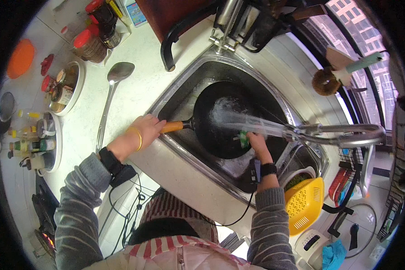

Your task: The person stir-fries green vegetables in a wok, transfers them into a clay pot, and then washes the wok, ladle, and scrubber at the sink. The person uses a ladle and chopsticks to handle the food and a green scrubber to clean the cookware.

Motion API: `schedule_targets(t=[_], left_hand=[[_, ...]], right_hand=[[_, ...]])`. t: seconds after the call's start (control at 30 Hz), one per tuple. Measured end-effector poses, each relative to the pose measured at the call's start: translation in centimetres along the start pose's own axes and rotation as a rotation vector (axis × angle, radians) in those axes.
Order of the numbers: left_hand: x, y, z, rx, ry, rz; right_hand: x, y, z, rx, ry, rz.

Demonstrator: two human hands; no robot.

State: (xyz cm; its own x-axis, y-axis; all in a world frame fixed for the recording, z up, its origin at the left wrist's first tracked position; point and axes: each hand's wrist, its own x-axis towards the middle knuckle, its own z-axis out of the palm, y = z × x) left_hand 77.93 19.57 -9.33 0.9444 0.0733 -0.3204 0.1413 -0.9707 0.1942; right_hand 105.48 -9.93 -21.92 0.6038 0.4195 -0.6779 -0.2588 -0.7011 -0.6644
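A black wok [209, 138] rests in the steel sink basin [185, 98], its wooden handle [172, 127] reaching over the left rim. My left hand [145, 130] is closed around the end of that handle. Inside the wok's lower right part, my right hand [256, 140] grips a green scrubbing pad [244, 139], partly covered by the fingers. A stream of water runs from the faucet [341, 133] across the wok, splashing near its middle.
On the counter left of the sink lies a large metal spoon [109, 98]. Jars and bottles stand on white trays [58, 141] at far left. A yellow plastic basket [305, 206] leans by the smaller basin at right. Cables hang from both wrists.
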Motion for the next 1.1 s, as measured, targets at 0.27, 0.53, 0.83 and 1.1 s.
schedule_targets(t=[0.27,0.53,0.83,1.1], left_hand=[[1.8,-0.7,1.8,0.188,-0.051,-0.015],[3.1,-0.2,1.9,0.202,-0.115,-0.044],[4.4,-1.2,2.6,0.211,-0.084,0.053],[6.4,-0.1,2.8,0.145,-0.246,-0.082]], right_hand=[[7.0,0.3,12.5,-0.250,-0.022,-0.444],[0.8,1.5,6.3,-1.011,-0.297,-0.343],[6.4,1.7,8.7,-0.958,0.058,-0.550],[-1.9,2.6,7.6,-0.618,-0.533,-0.562]])
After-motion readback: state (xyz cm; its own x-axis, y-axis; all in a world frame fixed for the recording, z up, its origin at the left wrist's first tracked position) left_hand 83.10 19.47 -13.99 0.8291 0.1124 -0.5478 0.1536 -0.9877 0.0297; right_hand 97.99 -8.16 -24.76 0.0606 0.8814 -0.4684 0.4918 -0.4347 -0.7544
